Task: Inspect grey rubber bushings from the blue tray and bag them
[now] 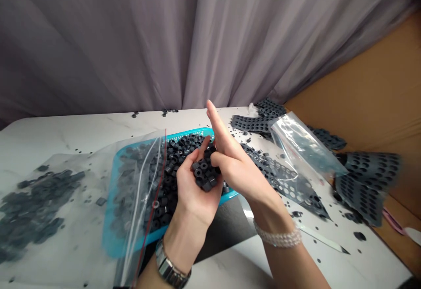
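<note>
My left hand is cupped, palm up, around a small heap of black rubber rings. Against the heap's right side rests my right hand, its fingers stretched out and its thumb at the rings. Below both hands stands a blue plastic basket holding many more of the same rings. A clear zip bag with a red line along its mouth covers the basket's left part. Black pieces show through the bag's far left end.
Punched black foam sheets lie at the back right, and another sheet sits at the right edge. A clear bag lies among them. A white pointed tool and scattered black bits are on the white table.
</note>
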{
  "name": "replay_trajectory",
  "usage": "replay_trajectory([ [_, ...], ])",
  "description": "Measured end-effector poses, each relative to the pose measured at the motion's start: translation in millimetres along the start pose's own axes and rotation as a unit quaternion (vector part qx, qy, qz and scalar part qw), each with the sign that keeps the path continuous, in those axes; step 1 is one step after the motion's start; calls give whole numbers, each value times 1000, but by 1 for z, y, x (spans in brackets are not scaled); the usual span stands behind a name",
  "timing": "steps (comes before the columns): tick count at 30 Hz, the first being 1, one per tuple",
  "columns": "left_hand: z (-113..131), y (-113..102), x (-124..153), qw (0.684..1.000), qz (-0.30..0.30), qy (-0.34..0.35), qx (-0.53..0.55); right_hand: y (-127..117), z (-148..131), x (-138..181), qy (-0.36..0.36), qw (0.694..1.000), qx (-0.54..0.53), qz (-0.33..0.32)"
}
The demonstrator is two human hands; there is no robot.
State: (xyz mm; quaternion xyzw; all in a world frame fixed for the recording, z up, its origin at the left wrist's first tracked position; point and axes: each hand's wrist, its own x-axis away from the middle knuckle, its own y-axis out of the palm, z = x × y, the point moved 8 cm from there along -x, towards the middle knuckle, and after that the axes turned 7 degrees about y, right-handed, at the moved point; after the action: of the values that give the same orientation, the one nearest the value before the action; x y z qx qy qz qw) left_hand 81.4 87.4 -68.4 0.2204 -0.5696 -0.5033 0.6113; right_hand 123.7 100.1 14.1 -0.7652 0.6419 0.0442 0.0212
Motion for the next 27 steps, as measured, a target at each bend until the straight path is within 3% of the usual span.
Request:
replay_trajectory([
  [4,7,7,2,999,-8,16,44,-20,-8,-1,-13,999,-17,32],
  [8,19,12,3,995,-24,25,95,-79,-2,-5,-36,992,34,112],
  [10,24,11,2,994,-23,33,102,-114,18,-8,0,982,112,150],
  [12,26,10,2,994,-21,34,101,-147,48,-7,98,945,238,203],
  [15,26,8,2,996,-14,30,89,-172,68,-5,137,921,287,227],
  [18,24,8,3,997,-13,29,76,-173,55,-1,119,912,308,243],
  [22,22,12,7,997,-35,22,65,-146,4,9,50,906,344,242],
  [27,24,21,14,995,-78,13,59,-83,-32,18,14,949,293,116],
])
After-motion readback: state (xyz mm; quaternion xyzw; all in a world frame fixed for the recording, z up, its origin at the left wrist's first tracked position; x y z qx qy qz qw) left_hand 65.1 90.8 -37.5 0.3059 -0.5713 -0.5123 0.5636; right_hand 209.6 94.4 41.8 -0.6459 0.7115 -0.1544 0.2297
